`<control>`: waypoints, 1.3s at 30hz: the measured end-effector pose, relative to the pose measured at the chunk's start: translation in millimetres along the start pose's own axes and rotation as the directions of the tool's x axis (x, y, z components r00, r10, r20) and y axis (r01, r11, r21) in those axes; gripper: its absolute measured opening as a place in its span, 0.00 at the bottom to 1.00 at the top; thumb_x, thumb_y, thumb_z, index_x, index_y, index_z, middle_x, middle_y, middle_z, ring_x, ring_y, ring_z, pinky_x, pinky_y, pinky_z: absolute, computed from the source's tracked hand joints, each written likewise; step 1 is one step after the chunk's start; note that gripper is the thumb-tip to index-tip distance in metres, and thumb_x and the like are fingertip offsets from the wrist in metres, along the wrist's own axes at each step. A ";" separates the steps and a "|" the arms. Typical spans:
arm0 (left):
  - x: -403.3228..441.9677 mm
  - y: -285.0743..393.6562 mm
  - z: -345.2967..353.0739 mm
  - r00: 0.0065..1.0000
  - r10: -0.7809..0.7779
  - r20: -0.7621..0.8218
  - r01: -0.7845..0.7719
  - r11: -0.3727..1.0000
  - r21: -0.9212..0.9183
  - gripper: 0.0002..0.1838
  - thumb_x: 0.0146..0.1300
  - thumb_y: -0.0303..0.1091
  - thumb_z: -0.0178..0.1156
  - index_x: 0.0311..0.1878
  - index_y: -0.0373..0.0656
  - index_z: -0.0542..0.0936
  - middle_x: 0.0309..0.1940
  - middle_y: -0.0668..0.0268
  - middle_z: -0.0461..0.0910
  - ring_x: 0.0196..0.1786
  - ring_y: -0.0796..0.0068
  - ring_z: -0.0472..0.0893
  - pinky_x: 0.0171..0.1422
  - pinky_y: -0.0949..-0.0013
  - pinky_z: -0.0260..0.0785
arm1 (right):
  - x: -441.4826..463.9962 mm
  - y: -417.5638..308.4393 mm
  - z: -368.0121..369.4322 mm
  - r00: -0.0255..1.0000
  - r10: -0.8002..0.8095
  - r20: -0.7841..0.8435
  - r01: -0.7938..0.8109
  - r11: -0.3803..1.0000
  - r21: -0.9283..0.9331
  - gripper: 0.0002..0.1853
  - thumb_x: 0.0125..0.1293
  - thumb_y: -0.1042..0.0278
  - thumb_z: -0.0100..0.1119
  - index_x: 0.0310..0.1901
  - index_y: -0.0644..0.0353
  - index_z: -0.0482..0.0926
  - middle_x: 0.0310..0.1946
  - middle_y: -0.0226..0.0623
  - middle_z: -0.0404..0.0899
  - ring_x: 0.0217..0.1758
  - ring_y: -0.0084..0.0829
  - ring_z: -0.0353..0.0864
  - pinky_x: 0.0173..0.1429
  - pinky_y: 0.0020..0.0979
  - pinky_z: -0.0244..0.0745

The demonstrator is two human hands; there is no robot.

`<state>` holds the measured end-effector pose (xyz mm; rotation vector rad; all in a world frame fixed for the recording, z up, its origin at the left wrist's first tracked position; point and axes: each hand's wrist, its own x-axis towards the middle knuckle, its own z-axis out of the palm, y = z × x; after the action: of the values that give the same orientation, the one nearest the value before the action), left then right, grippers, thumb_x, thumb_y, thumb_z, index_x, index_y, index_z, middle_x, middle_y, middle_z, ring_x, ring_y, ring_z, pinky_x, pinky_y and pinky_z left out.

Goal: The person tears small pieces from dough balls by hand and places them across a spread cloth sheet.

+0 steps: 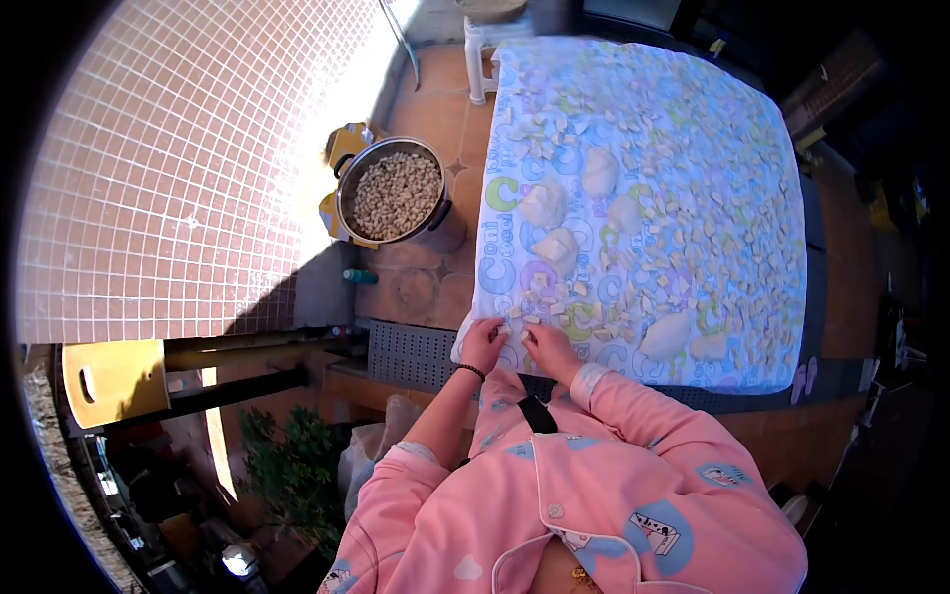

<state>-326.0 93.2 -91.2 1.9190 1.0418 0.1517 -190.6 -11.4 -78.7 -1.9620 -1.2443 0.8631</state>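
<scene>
My left hand (pixel 483 343) is at the near left corner of a patterned cloth (pixel 497 287), its fingers pinched around a small pale piece. Just to the right, my right hand (pixel 550 348) is closed with its fingertips at another small pale piece. The two hands are a short gap apart. Many small pale pieces (pixel 683 233) lie scattered across the cloth. Larger pale lumps (pixel 543 204) rest among them, with one more lump (pixel 665 337) near the front edge.
A large pot (pixel 398 190) full of pale round pieces stands on the tiled floor at the left. Behind the cloth's far left corner is a white stool (pixel 480 61). A green bottle (pixel 360 276), a plant (pixel 292 475) and a yellow board (pixel 117 381) are at the left.
</scene>
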 end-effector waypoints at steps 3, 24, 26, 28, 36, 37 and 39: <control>-2.5 11.5 1.0 1.000 -0.001 -0.024 0.000 1.000 -0.018 0.21 0.47 0.27 0.63 0.47 0.39 0.74 0.40 0.59 0.72 0.32 0.69 0.77 0.41 0.70 0.71 | -1.3 1.0 -2.3 1.000 0.011 0.025 -0.010 0.999 -0.047 0.13 0.54 0.69 0.54 0.42 0.63 0.72 0.36 0.48 0.74 0.41 0.49 0.73 0.44 0.41 0.69; -21.7 -1.7 -3.2 0.990 0.096 -0.103 -0.093 0.995 0.032 0.21 0.51 0.34 0.63 0.47 0.38 0.72 0.41 0.59 0.71 0.36 0.68 0.75 0.39 0.69 0.69 | -55.9 23.6 -77.2 0.942 0.181 -0.284 -0.110 0.962 0.249 0.07 0.55 0.70 0.57 0.29 0.64 0.75 0.19 0.39 0.75 0.22 0.31 0.75 0.28 0.31 0.68; -21.8 15.5 -3.7 0.983 0.137 -0.122 -0.126 0.987 0.096 0.17 0.52 0.32 0.61 0.46 0.40 0.72 0.41 0.58 0.71 0.38 0.65 0.74 0.40 0.68 0.69 | -76.1 31.1 -97.4 0.883 0.353 -0.308 -0.210 0.886 0.414 0.07 0.56 0.69 0.57 0.29 0.65 0.76 0.15 0.34 0.73 0.17 0.20 0.72 0.24 0.25 0.66; -13.7 18.0 5.5 0.946 0.305 -0.112 -0.280 0.940 0.197 0.16 0.52 0.29 0.59 0.45 0.40 0.73 0.41 0.59 0.71 0.37 0.66 0.74 0.39 0.68 0.69 | -99.6 54.6 -106.3 0.837 0.410 -0.364 -0.259 0.881 0.395 0.07 0.54 0.69 0.58 0.30 0.64 0.76 0.20 0.38 0.75 0.23 0.29 0.74 0.29 0.29 0.68; -15.1 106.7 73.2 0.795 0.513 0.325 -0.564 0.822 0.081 0.15 0.50 0.26 0.56 0.44 0.42 0.73 0.43 0.57 0.73 0.46 0.56 0.73 0.49 0.62 0.67 | -134.9 81.0 -132.5 0.790 0.212 -0.575 -0.377 0.908 -0.182 0.30 0.46 0.63 0.65 0.52 0.59 0.68 0.57 0.47 0.59 0.58 0.47 0.60 0.54 0.38 0.63; -16.1 115.6 82.7 0.733 0.552 0.396 -0.625 0.777 0.075 0.16 0.49 0.26 0.58 0.45 0.42 0.73 0.44 0.58 0.73 0.46 0.58 0.74 0.49 0.62 0.68 | -130.7 81.2 -130.7 0.793 0.206 -0.574 -0.410 0.876 -0.252 0.33 0.44 0.61 0.66 0.54 0.58 0.66 0.57 0.47 0.57 0.60 0.49 0.57 0.56 0.41 0.61; -17.8 127.4 103.0 0.697 0.539 0.474 -0.645 0.759 0.086 0.18 0.47 0.27 0.59 0.45 0.43 0.74 0.46 0.59 0.72 0.47 0.57 0.72 0.51 0.62 0.67 | -125.1 82.5 -130.6 0.795 0.200 -0.572 -0.439 0.840 -0.317 0.37 0.42 0.59 0.67 0.56 0.57 0.64 0.58 0.48 0.56 0.62 0.50 0.53 0.57 0.44 0.58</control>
<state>-210.7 -16.1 -47.2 2.3300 0.1067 -0.0392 -86.5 -177.8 -47.1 -2.6026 -0.8182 0.1471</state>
